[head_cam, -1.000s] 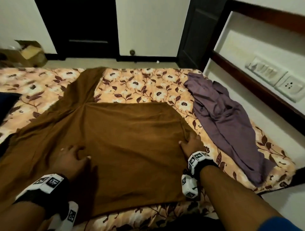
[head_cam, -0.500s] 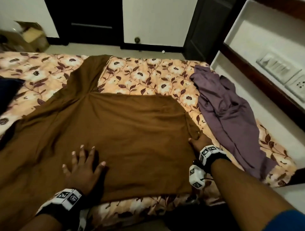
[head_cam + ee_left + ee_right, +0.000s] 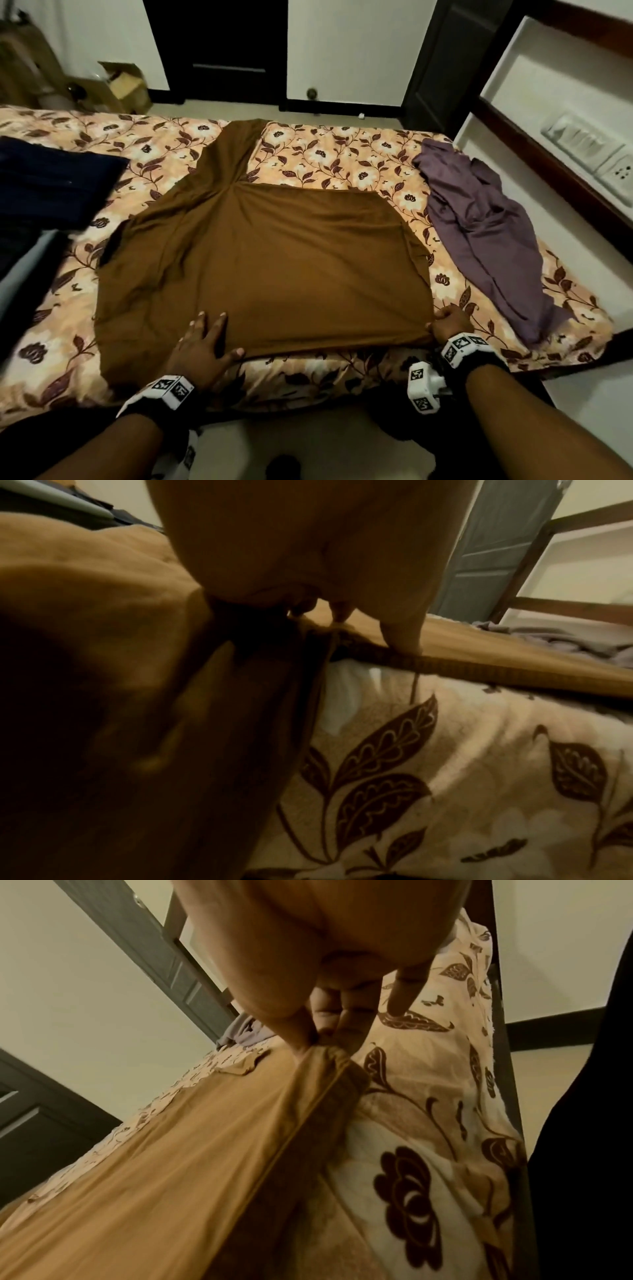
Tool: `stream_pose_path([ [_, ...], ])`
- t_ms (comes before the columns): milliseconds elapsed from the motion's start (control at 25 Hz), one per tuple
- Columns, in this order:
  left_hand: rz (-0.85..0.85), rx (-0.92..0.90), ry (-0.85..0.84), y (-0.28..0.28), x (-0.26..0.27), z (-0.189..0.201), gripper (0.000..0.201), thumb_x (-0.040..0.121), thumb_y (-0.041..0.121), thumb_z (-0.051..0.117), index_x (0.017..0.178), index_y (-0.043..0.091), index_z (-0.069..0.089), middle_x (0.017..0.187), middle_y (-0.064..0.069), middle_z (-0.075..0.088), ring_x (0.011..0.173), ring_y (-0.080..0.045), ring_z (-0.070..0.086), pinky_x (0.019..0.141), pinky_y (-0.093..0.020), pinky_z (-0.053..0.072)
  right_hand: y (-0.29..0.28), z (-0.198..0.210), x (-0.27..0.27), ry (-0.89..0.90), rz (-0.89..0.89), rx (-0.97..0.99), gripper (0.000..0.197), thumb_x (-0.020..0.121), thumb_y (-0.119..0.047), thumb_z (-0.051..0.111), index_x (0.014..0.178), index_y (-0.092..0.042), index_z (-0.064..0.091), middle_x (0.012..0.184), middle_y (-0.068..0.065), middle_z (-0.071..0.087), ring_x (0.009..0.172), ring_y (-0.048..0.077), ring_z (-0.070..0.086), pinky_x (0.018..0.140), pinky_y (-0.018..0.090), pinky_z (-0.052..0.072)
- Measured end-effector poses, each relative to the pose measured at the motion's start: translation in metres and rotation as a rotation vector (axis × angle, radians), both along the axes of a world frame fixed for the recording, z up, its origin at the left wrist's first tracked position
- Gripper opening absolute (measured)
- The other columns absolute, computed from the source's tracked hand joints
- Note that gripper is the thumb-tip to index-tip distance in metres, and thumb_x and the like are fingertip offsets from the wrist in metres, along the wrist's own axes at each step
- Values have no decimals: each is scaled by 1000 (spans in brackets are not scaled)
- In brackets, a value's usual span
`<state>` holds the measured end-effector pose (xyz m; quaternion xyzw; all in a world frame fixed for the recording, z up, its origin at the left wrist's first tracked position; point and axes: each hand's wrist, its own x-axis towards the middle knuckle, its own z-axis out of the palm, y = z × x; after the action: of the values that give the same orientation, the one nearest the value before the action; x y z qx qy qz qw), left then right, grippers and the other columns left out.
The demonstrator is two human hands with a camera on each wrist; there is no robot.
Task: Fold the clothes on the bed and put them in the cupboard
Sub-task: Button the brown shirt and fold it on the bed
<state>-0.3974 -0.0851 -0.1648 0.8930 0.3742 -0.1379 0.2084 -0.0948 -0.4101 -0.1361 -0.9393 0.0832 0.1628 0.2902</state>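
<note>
1. Brown garment [image 3: 274, 260] lies spread mid-frame on the floral bedspread [image 3: 342, 161]; its left part is unfolded.
2. Left hand [image 3: 202, 346] presses flat on the near hem; right hand [image 3: 448, 323] pinches the lower-right corner.
3. Risk – an uneven pull skews the fold, and the hem may slide off the bed edge.

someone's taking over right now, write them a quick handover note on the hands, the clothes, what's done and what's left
Left hand: flat, fingers spread, pressing the near hem of the brown garment.
Right hand: pinches the garment's near right corner; thumb and fingers close on the fabric.
Brown garment lies spread on the floral bed, right side folded in, one sleeve still out toward the far side.
Purple garment lies crumpled at the bed's right edge, untouched.
Done: first fold only.
Left: finish folding brown, fold purple, carry both to the cupboard, which is not clearly in view.
</note>
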Motion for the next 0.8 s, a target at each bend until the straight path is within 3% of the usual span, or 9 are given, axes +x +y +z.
stream_pose_path([
  [120, 27, 63, 92, -1, 3, 11, 81, 82, 73, 47, 150, 36, 22, 157, -8, 21, 141, -28, 28, 109, -44, 32, 11, 1, 3, 26, 177, -209, 39, 81, -12, 65, 116, -11, 49, 116, 24, 59, 103, 39, 57, 83, 40, 47],
  [200, 56, 92, 95, 9, 25, 23, 64, 81, 74, 46, 133, 37, 42, 142, -4, 37, 128, -27, 40, 98, -44, 36, 26, -1, 25, -45, 261, -271, 49, 80, -25, 68, 123, -14, 48, 117, 19, 58, 104, 38, 58, 85, 39, 48],
  [280, 30, 77, 46, 33, 62, 36, 47, 83, 70, 47, 118, 38, 53, 131, -1, 43, 119, -26, 44, 94, -40, 37, 50, -1, 54, -106, 312, -237, 46, 79, -32, 69, 120, -15, 54, 117, 15, 57, 103, 35, 57, 90, 40, 48],
  [400, -31, -21, -88, 99, 139, 42, 41, 84, 58, 58, 116, 33, 61, 128, -2, 53, 114, -27, 52, 94, -37, 42, 95, -4, 98, -105, 360, -150, 52, 81, -34, 68, 128, -18, 51, 126, 11, 54, 109, 32, 57, 95, 41, 47],
  [480, -14, -53, -230, 153, 198, 42, 44, 83, 47, 65, 118, 21, 65, 126, -10, 60, 110, -30, 58, 93, -37, 45, 129, -5, 141, -114, 326, -90, 62, 81, -35, 68, 137, -20, 44, 130, 11, 53, 114, 33, 55, 98, 46, 46],
  [600, -69, 2, -357, 221, 269, 40, 42, 86, 7, 67, 128, 9, 62, 139, -17, 53, 119, -36, 55, 100, -40, 42, 173, -5, 205, -106, 247, -98, 57, 83, -33, 68, 132, -11, 48, 131, 15, 51, 114, 36, 54, 98, 43, 45],
  [640, -129, 12, -340, 240, 290, 36, 47, 88, 1, 63, 133, 11, 57, 147, -15, 45, 126, -36, 51, 103, -39, 39, 182, -7, 222, -76, 234, -135, 54, 84, -32, 68, 129, -10, 50, 128, 15, 52, 112, 35, 54, 95, 41, 46],
  [720, -210, 14, -216, 275, 323, 31, 50, 93, 5, 57, 141, 18, 49, 153, -9, 37, 131, -34, 46, 105, -39, 39, 192, -7, 246, 13, 207, -147, 45, 83, -34, 70, 117, -8, 56, 114, 14, 60, 100, 33, 59, 85, 39, 51],
  [800, -245, 52, -84, 303, 346, 26, 46, 94, 18, 60, 139, 21, 51, 144, -9, 50, 124, -30, 52, 100, -37, 43, 204, -10, 263, 139, 196, -71, 40, 82, -40, 70, 104, -8, 60, 95, 14, 65, 82, 30, 62, 65, 35, 53],
])
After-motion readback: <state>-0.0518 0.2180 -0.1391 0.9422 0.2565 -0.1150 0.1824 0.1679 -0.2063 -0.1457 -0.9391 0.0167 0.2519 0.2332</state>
